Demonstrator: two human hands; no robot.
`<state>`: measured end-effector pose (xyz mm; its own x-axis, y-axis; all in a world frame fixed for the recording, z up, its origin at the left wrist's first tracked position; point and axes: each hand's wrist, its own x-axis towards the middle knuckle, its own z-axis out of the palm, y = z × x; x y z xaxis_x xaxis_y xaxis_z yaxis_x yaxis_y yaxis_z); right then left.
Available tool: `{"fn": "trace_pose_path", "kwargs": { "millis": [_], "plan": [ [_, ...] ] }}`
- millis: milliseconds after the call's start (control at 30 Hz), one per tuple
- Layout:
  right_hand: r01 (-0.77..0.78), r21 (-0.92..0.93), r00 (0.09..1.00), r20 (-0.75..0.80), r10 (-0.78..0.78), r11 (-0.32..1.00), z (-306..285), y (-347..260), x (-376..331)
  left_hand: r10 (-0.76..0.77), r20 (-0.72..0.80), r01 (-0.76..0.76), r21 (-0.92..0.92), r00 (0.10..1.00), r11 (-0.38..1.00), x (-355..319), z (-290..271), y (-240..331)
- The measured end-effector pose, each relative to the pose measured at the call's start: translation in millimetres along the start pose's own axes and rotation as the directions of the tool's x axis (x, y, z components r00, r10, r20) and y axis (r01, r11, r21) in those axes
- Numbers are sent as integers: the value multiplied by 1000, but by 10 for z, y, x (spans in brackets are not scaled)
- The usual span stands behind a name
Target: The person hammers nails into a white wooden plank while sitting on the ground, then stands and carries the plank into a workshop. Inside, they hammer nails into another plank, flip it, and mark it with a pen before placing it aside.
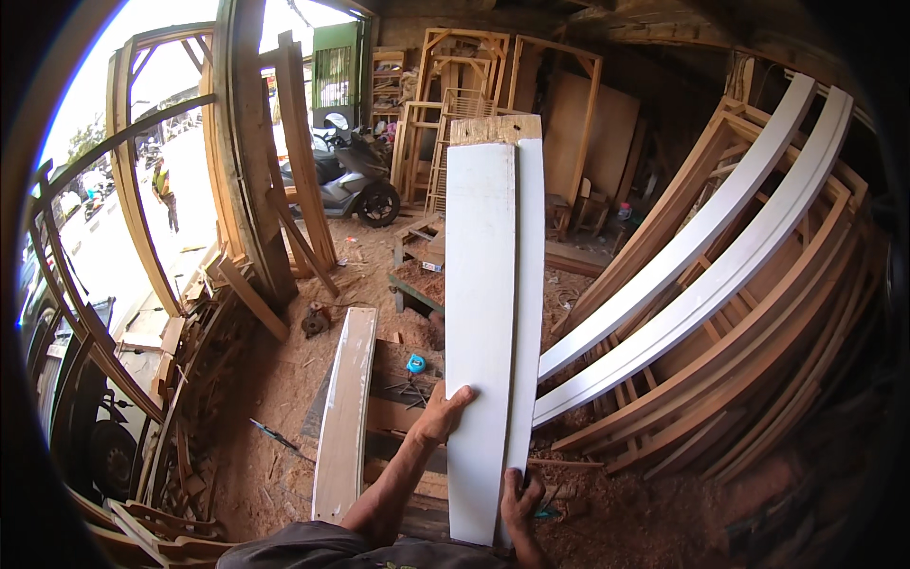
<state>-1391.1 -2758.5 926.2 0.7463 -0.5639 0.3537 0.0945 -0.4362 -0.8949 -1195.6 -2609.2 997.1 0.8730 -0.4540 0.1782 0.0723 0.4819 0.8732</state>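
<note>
A long white-painted board [481,313] stands up in front of me, with a groove or step running along its length near the right edge and bare wood at its top end. My left hand [444,413] grips the left edge, thumb on the white face. Lower down, my right hand [521,498] is closed on the right edge; the fingers of both hands are partly hidden behind the board. To the left lies a bare wooden plank [344,417] with white smears. A blue tape measure [415,363] rests on the low wooden workbench [389,375] behind the board.
Two long white strips [682,223] lean at the right against stacked wooden frames [758,351]. A blue-handled tool [275,434] lies on the sawdust-covered floor at left, near scrap wood [204,379]. A wooden post [248,142], a scooter [355,180] and door frames [464,43] stand farther back.
</note>
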Motion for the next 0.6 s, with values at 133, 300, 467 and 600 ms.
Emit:
{"fn": "trace_pose_path", "kwargs": {
  "millis": [133,300,467,600],
  "plan": [
    [18,-21,1000,2,-18,1000,64,125,36,-62,37,63,-2,997,998,23,-32,8],
    [47,61,998,-46,-44,997,188,125,96,2,-13,-2,-29,1000,1000,6,1,54],
    [78,91,996,-46,-74,993,270,167,113,28,-70,-26,29,997,999,-30,-34,129],
    [69,108,996,41,-74,992,326,183,152,-6,-131,21,113,991,993,-97,-125,211]
  ]
}}
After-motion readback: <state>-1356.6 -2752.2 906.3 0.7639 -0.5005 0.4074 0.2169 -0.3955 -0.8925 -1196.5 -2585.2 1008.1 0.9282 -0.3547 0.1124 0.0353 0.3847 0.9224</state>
